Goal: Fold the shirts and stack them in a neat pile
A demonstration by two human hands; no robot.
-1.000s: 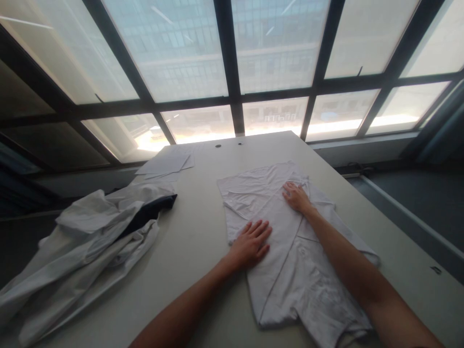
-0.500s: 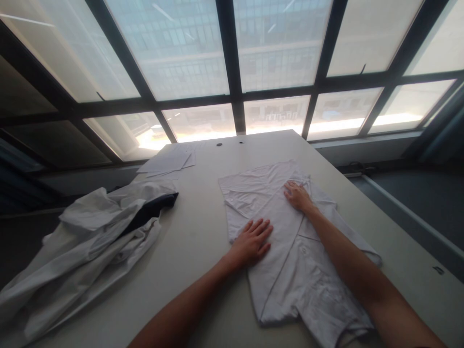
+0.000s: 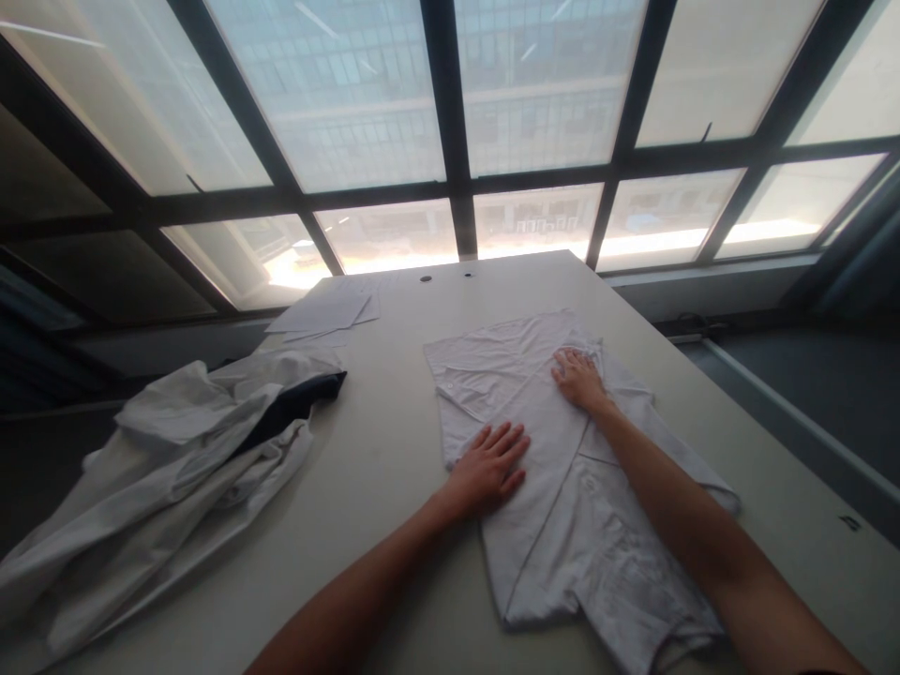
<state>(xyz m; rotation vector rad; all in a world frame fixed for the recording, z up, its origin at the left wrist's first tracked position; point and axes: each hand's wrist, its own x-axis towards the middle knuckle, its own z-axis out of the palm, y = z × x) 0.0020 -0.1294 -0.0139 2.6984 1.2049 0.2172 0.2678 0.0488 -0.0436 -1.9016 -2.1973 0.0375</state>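
A white shirt point(image 3: 548, 525) lies spread on the pale table point(image 3: 394, 394), partly folded lengthwise. My left hand point(image 3: 488, 464) rests flat on its left folded edge, fingers stretched out and slightly apart. My right hand point(image 3: 577, 377) lies flat farther up, near the collar end of the shirt, fingers extended. Neither hand grips the cloth; both press down on it.
A rumpled heap of white garments with a dark piece point(image 3: 183, 450) lies at the table's left edge. Sheets of paper point(image 3: 323, 314) sit at the far left of the table. Large windows point(image 3: 450, 122) rise behind the table's far edge. A dark floor lies to the right.
Almost nothing has moved. My right hand has slid slightly on the shirt near the collar, and the view has shifted a little.
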